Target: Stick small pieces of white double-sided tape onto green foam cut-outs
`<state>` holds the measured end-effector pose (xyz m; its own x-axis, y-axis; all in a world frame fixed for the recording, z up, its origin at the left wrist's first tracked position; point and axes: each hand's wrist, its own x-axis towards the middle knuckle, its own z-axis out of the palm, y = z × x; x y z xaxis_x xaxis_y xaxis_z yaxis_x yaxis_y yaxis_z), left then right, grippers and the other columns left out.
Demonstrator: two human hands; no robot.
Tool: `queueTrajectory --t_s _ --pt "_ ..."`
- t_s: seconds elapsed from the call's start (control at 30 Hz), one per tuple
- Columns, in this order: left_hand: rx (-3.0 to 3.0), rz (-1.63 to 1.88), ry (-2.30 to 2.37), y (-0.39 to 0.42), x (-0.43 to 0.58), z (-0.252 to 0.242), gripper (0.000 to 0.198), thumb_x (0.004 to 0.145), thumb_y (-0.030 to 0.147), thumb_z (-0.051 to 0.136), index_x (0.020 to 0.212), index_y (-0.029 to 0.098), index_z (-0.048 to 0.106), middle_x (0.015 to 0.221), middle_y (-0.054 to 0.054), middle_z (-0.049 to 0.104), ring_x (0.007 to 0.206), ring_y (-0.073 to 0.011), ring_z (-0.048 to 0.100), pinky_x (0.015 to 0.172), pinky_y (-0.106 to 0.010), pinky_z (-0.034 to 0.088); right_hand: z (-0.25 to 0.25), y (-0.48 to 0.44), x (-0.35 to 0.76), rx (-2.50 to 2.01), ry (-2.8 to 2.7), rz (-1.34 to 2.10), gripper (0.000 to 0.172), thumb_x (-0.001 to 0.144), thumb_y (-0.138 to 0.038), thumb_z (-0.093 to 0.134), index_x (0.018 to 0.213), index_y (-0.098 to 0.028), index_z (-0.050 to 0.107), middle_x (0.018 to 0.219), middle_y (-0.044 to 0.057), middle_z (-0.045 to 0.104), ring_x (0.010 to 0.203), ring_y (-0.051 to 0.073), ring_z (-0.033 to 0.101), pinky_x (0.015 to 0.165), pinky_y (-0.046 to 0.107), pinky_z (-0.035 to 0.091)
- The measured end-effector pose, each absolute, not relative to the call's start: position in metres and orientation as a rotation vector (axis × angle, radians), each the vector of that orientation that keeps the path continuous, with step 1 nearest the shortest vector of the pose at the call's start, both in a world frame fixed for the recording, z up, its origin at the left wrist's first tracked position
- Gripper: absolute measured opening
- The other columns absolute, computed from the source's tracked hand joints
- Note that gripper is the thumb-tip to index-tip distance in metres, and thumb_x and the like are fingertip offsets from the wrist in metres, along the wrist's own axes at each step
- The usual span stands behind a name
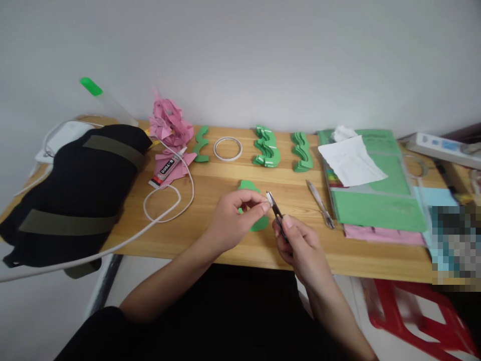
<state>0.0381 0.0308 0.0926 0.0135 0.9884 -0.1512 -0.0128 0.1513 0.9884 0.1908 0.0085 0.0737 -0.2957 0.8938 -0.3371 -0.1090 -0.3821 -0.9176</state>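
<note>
My left hand (235,220) is closed in a pinch on a green wavy paper cutout (252,190), held just above the wooden table (210,190). My right hand (298,243) grips dark tweezers (276,213), whose tip meets the left fingertips at a small white strip on the cutout's edge. The two hands almost touch over the table's front middle.
Along the back lie a single green cutout (201,144), a white tape ring (227,149) and two stacks of green cutouts (267,147). A black bag (75,195) fills the left end, with pink paper (171,123), a glue tube (167,168) and a white cable (165,210). Silver tweezers (320,204) and green sheets (376,190) lie right.
</note>
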Motion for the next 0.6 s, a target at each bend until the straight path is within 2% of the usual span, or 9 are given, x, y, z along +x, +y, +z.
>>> queueTrajectory --t_s 0.6 --pt "1.101 1.110 1.042 0.025 0.026 0.094 0.011 0.074 0.023 0.070 0.066 0.017 0.066 0.065 0.000 0.065 0.064 -0.0118 0.057 0.065 -0.024 0.047 0.074 0.003 0.193 -1.203 -1.087 1.743 0.048 0.086 -0.064 0.051 0.065 -0.021 0.045 0.048 -0.010 0.022 0.040 0.005 0.012 0.036 0.019 0.011"
